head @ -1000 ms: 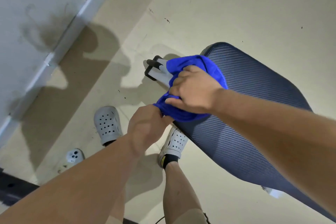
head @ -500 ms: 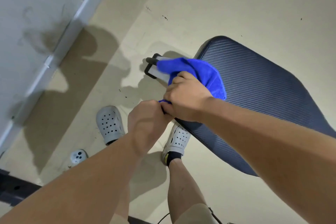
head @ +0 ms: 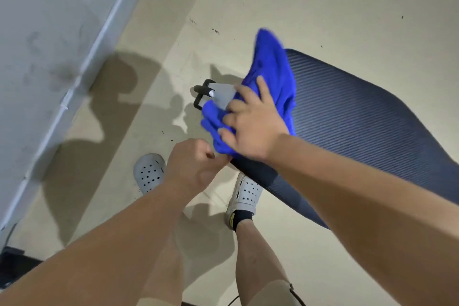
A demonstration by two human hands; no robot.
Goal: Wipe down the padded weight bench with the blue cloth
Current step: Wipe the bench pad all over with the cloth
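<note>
Seen from above, a person stands at the narrow end of a padded weight bench [head: 360,131], whose dark ribbed pad runs from the centre of the frame toward the lower right. The blue cloth [head: 273,77] lies bunched over that near end, just right of centre, one corner flicked up and blurred above the pad. The right hand [head: 250,129] presses down on the cloth with fingers spread apart, flat on the fabric rather than clutching it. The left hand [head: 196,164], just below and left of it, is curled with fingers drawn together — it seems to pinch the cloth's lower edge at the pad's corner, though the contact point is hidden. A white frame bar with a black end cap [head: 211,94] pokes out left of the cloth. Judging by the cloth's place, only the near end is being worked; the long stretch of pad toward the right looks still to be wiped. Compared with half a second earlier, the right hand has opened from a closed grip to a flat spread, and the cloth has unfurled upward from a tight bundle.
</note>
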